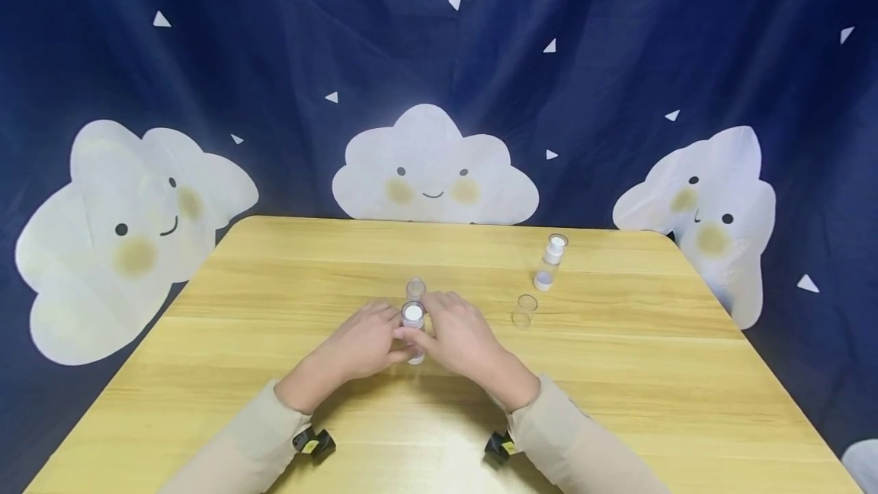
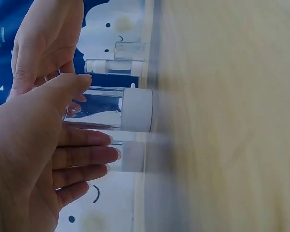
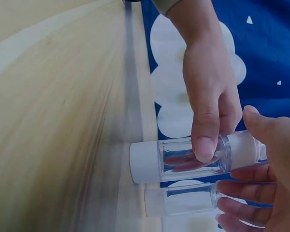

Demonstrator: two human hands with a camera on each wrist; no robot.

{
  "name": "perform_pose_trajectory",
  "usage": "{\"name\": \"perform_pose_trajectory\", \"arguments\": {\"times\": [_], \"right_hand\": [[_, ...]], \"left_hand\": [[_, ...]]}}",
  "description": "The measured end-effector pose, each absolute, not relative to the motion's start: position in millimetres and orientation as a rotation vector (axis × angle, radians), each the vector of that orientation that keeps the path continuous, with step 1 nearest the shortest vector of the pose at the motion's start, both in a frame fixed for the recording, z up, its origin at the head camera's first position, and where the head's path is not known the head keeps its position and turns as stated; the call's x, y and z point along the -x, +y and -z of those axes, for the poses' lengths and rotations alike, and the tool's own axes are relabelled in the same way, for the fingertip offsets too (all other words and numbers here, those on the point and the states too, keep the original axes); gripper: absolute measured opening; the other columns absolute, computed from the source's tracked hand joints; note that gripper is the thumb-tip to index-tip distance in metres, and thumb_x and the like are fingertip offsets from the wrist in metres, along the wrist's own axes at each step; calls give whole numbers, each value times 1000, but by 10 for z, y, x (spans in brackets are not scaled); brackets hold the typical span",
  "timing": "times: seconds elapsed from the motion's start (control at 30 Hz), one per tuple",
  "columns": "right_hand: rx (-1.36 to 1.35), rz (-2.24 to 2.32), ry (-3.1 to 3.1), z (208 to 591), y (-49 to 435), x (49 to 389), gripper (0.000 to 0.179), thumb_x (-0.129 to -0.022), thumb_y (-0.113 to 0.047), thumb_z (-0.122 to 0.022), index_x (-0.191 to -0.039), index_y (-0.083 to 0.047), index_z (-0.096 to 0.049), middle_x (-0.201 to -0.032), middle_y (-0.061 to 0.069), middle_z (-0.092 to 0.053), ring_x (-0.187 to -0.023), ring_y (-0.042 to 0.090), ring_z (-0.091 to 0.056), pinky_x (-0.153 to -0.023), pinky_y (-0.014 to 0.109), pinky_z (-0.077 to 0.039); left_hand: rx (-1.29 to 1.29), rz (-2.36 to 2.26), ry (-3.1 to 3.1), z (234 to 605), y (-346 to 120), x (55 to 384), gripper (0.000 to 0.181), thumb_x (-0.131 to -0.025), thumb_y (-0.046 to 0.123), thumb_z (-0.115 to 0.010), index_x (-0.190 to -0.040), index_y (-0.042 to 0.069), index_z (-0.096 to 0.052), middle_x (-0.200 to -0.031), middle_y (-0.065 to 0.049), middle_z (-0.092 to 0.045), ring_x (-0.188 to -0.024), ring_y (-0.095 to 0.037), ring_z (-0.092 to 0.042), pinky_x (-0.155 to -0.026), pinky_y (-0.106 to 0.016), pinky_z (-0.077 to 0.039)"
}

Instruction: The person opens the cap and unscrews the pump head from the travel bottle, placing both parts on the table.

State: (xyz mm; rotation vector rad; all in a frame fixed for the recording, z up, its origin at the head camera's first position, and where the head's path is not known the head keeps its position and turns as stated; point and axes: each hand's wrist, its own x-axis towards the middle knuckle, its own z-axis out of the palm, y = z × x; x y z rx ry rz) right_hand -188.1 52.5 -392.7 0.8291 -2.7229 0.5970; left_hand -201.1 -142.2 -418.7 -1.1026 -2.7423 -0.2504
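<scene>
A clear bottle (image 1: 413, 314) with a white base (image 3: 144, 162) and a white upper part (image 3: 242, 147) stands upright between both hands. My left hand (image 1: 368, 338) grips its clear body; in the right wrist view the thumb lies against the front and fingers show through behind it. At the bottle's top, my right hand (image 1: 463, 334) curls its fingers round the far side, its thumb close to the white part. Directly behind stands a second clear bottle (image 3: 187, 200) with a white base, partly covered by the left fingers in the left wrist view.
Farther back on the right of the wooden table (image 1: 617, 372) stands another bottle (image 1: 546, 269), white at base and top. A clear open cylinder, like a cap (image 1: 524, 311), stands nearer. A dark blue curtain (image 1: 274, 36) with cloud prints hangs beyond the table's far edge.
</scene>
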Motion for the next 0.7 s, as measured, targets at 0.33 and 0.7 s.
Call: {"name": "perform_pose_trajectory", "arguments": {"times": [0.33, 0.7], "right_hand": [[-866, -471, -2680, 3901, 504, 1899, 54, -91, -64, -54, -102, -11, -61, -90, 1, -64, -88, 21, -61, -78, 36, -52], [-980, -353, -2594, 3890, 547, 1953, 48, -89, -59, -60, -102, -13, -65, -93, -3, -63, -85, 17, -59, -79, 36, -50]], "left_hand": [[1170, 361, -2640, 4240, -1417, 2044, 35, -88, 44, -69, -101, 12, -68, -100, -3, -70, -97, -21, -64, -97, -43, -47], [1183, 504, -2637, 4269, -1365, 2046, 20, -84, 36, -74, -83, 19, -62, -76, 11, -59, -71, -9, -54, -74, -35, -51]]}}
